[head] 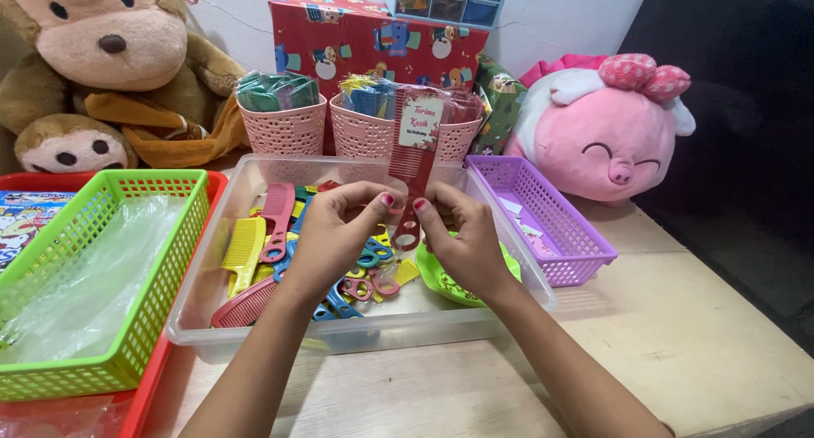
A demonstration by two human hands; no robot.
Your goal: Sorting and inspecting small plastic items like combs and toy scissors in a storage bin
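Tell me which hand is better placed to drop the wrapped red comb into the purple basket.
Right, probably. The right hand grips the wrapped red comb on the side nearer the purple basket, just beside it. The left hand also holds the comb but would have to cross over the clear bin.

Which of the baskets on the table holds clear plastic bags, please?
The green basket at the left, on the red tray. The purple basket holds small paper slips; the pink baskets hold packed combs.

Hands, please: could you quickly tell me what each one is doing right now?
Left hand: closed, pinching the wrapped red comb over the clear bin.
Right hand: closed, pinching the same comb's lower end.
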